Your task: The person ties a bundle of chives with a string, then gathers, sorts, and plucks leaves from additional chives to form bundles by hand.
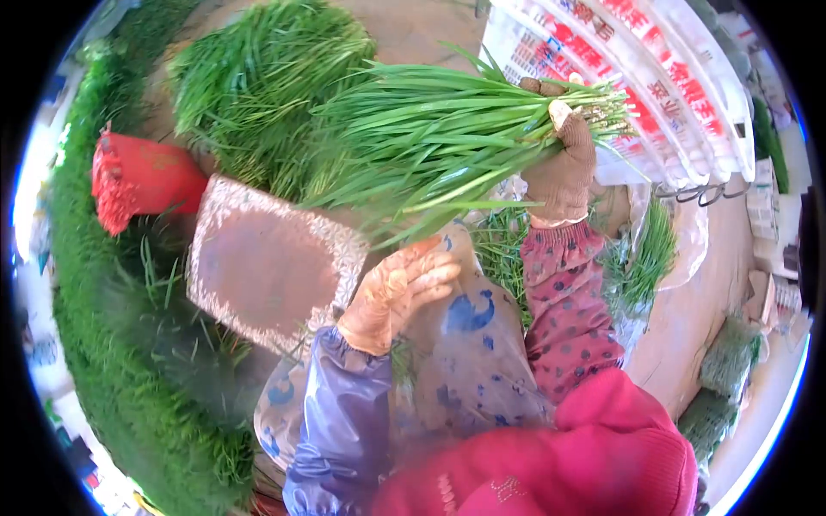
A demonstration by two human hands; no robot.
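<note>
A thick bunch of garlic chives point(430, 125) is gripped near its pale cut ends by my right hand point(564, 168), in a brown knit glove with the fingertips showing pale. Its long green leaves fan out to the left. Beneath the leaves is my left hand point(397, 291), in a stained cream-coloured glove, holding nothing, with fingers stretched out. Behind the bunch, a large heap of loose chives point(267, 86) lies on the floor. Below my hands, a stained apron with blue prints point(469, 318) covers my lap; some leaves lie near it.
A patterned square board or stool top point(271, 267) stands at the left, beside a red bag point(151, 181). White plastic crates point(637, 86) with red lettering stand at the upper right. More chives point(650, 254) lie by clear plastic at right. A long green bank point(112, 344) lines the left.
</note>
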